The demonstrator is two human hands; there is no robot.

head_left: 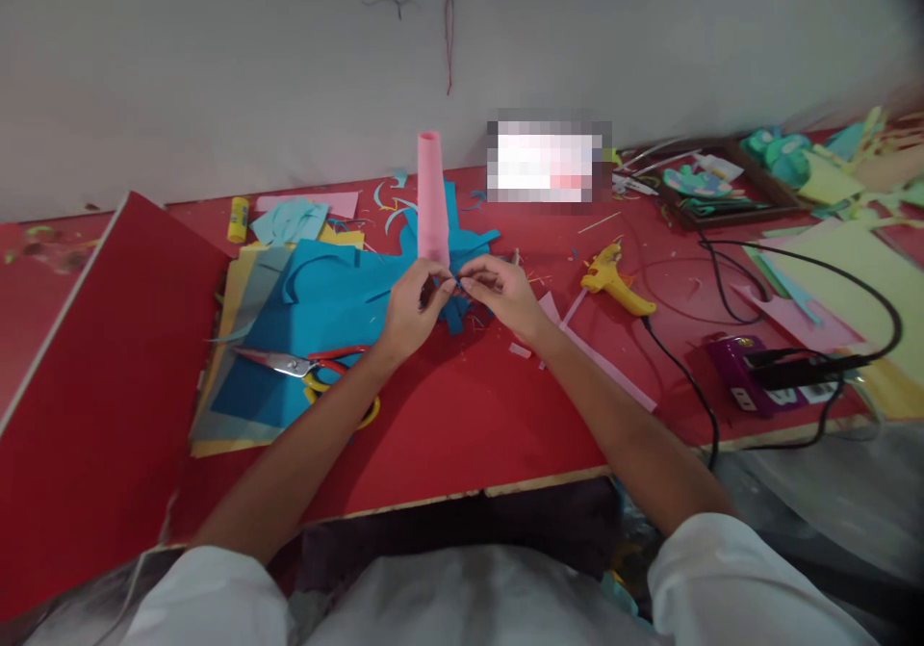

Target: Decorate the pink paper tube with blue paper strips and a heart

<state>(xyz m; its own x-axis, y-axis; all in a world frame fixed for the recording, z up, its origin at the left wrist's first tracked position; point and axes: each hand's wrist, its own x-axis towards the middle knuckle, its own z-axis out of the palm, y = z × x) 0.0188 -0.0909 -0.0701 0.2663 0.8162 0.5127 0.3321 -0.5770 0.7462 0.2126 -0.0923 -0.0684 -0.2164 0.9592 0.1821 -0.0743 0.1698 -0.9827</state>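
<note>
My left hand [419, 309] and my right hand [509, 297] meet over the middle of the table, thumb and fingers of each pinched together. A small dark bit shows between the fingertips, too small to name. Just behind my left hand stands a tall pink paper tube [431, 193], upright. Blue cut paper [473, 244] spreads around its foot, partly hidden by my fingers. Blue sheets [339, 290] lie on yellow ones to the left, and scissors [295, 365] with red and yellow handles rest on them, near my left forearm.
A yellow glue gun [617, 280] with a black cord lies right. Beyond are a purple box [757, 376] with plugged-in cords and a dark tray [668, 205]. A glue stick [238, 219] stands at back left. A red board [108, 386] leans left. Paper scraps litter the red table [491, 434].
</note>
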